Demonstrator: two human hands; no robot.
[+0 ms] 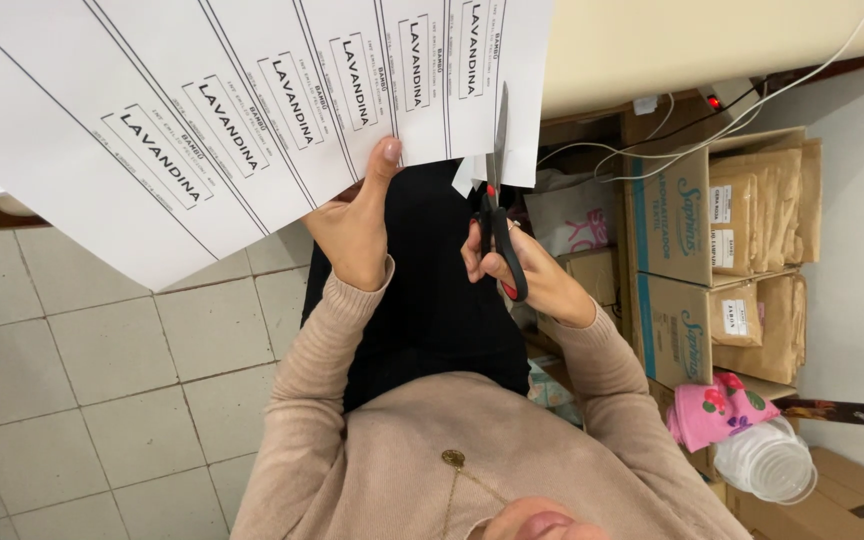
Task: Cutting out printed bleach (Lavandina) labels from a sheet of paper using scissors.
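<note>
I see the right hand (527, 270) closed through the handles of the black-and-red scissors (498, 215), blades up into the sheet's lower edge. Left hand (357, 225) pinches the white label sheet (252, 110) just beside the cut, thumb on top. Further right: stacked cardboard boxes (677, 260), well apart.

One sheet of paper (202, 120) is being held, six printed label strips being shown on it. One pair of scissors (497, 200) is being worked. Two hands are being used: left hand (352, 225), right hand (527, 270). Two cardboard boxes (677, 270) are being seen stacked.
</note>
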